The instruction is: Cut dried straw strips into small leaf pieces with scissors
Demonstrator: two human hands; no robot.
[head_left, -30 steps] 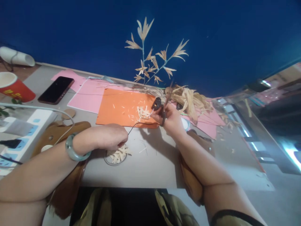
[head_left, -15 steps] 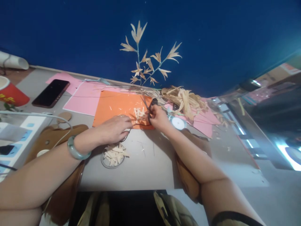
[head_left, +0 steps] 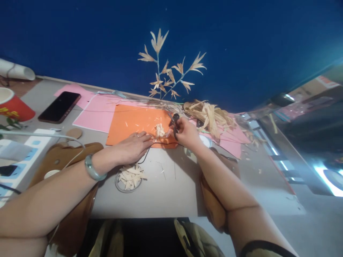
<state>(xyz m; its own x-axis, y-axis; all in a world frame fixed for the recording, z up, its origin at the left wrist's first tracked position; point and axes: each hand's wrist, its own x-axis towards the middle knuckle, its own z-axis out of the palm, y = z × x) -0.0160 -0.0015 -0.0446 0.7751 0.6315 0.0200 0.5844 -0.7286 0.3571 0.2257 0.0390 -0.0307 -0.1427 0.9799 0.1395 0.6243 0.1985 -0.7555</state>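
My left hand (head_left: 136, 145) rests flat near the lower edge of an orange sheet (head_left: 131, 117), its fingers stretched out. Dark-handled scissors (head_left: 175, 129) are held in my right hand (head_left: 187, 135), their blades pointing away from me above the sheet's right side. Between the hands lies a small pile of pale cut strips (head_left: 160, 130), with thin scraps scattered around it. A round clear dish (head_left: 117, 184) of pale cut pieces sits below my left hand. A dark cord runs along the sheet's lower edge.
Behind the sheet stands a branch with dried husk flowers (head_left: 171, 76). Dried husks (head_left: 211, 116) lie at the right on pink paper (head_left: 230, 144). A phone (head_left: 59, 107), a red cup (head_left: 17, 107) and a power strip (head_left: 40, 142) are at the left. Brown pads (head_left: 66, 160) flank the work area.
My right hand has moved slightly right with the scissors, away from the strips. My left hand has shifted a little right and its fingers lie flatter on the sheet.
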